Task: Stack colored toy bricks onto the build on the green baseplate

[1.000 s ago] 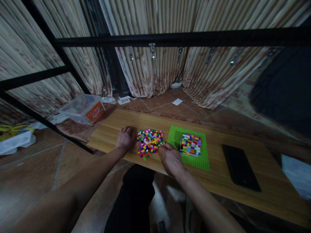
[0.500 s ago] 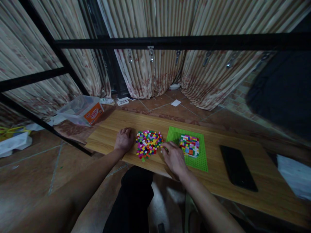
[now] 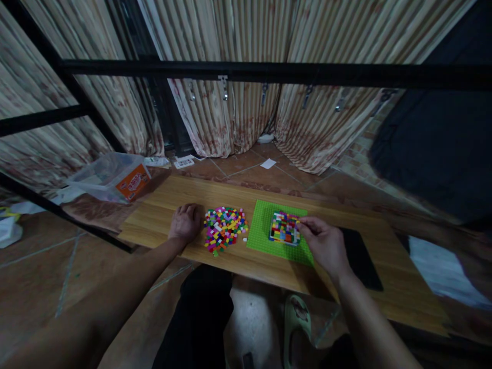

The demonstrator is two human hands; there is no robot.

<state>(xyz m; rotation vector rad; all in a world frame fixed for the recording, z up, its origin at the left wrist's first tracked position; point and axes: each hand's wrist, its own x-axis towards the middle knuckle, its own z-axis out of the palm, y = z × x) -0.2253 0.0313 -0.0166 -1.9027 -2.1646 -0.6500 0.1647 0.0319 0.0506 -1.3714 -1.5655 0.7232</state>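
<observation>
A block built of many-coloured toy bricks (image 3: 283, 229) stands on a green studded baseplate (image 3: 259, 225). My right hand (image 3: 325, 246) is at its right edge, thumb and forefinger pinched together on a small toy brick that their tips mostly hide. To the left of the baseplate lies a loose pile of small toy bricks (image 3: 225, 228) in mixed colours. Just left of that pile my left hand (image 3: 185, 223) rests on the table, its fingers curled in with nothing visible in them.
The long wooden table (image 3: 230, 261) also bears a black phone-like slab (image 3: 361, 259), partly behind my right hand. A clear plastic box (image 3: 109, 177) with an orange label stands beyond the left end. Dark metal bars (image 3: 246, 69) and striped curtains (image 3: 246, 113) are behind.
My right hand has gone from the loose pile's edge rightward, across the baseplate, to the built block's right side. A white brick shows beside the pile. My left hand stays put; the view has shifted.
</observation>
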